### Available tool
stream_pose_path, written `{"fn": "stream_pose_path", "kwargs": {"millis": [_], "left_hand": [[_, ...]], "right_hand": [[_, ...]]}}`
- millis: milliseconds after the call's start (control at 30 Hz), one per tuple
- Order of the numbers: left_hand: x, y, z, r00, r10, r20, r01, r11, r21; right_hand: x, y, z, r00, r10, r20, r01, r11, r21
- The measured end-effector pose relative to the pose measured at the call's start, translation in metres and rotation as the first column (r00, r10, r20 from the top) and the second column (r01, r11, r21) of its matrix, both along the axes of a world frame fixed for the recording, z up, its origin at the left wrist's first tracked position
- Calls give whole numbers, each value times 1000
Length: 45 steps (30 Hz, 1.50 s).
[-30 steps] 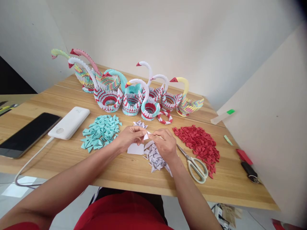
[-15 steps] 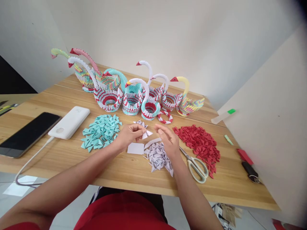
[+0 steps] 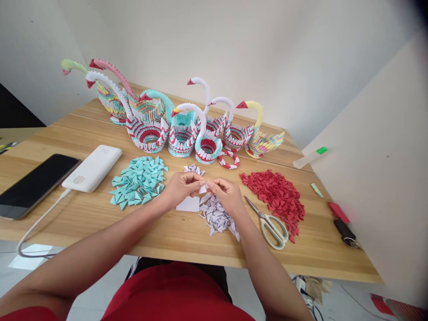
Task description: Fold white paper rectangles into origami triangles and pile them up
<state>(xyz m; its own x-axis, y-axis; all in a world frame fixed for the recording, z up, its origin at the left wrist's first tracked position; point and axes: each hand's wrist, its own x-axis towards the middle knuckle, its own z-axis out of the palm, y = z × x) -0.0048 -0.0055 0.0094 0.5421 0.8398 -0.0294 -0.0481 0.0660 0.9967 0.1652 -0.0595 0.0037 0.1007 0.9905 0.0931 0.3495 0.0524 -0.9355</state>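
Observation:
Between my two hands is a small folded piece of white paper (image 3: 203,189). The fingers of my left hand (image 3: 183,189) pinch it from one side. My right hand (image 3: 228,194) closes on its other edge, thumb and forefinger together. Below them lies a pile of folded white paper triangles (image 3: 219,216), partly covered by my right hand and wrist. A flat white paper rectangle (image 3: 188,204) rests just under my left hand. Behind the hands sits a smaller heap of white folded pieces (image 3: 194,169).
Turquoise paper triangles (image 3: 138,182) lie left, red ones (image 3: 276,196) right beside scissors (image 3: 273,229). Several paper swans (image 3: 147,133) and a red-white ring (image 3: 229,159) stand behind. A phone (image 3: 35,185) and white power bank (image 3: 93,168) with cable are at left, a key fob (image 3: 344,229) far right.
My right hand has moved left and closed on the folded white paper; before, it was apart from it with fingers raised. The left hand keeps its pinch. The view has shifted slightly.

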Motion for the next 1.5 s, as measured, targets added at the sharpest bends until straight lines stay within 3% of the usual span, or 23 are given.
{"fn": "stream_pose_path", "kwargs": {"millis": [233,467,800,933,1500], "left_hand": [[0,0,-1,998,-14,-54,16,999,33],[2,-1,-3,994,-35,-103,50,988,149],[2,-1,-6,988,-108,-111,124,980,155],[3,-1,-10,990,-98,-103,112,985,134],[2,-3,-2,996,-93,-16,94,994,54]], "right_hand": [[-2,-2,5,993,4,117,-12,998,69],[-3,-4,11,940,-93,329,1,963,269],[1,-5,12,963,-79,258,7,964,267],[0,-4,11,969,-69,237,1,961,276],[-2,-4,12,977,-44,209,-15,961,276]]}}
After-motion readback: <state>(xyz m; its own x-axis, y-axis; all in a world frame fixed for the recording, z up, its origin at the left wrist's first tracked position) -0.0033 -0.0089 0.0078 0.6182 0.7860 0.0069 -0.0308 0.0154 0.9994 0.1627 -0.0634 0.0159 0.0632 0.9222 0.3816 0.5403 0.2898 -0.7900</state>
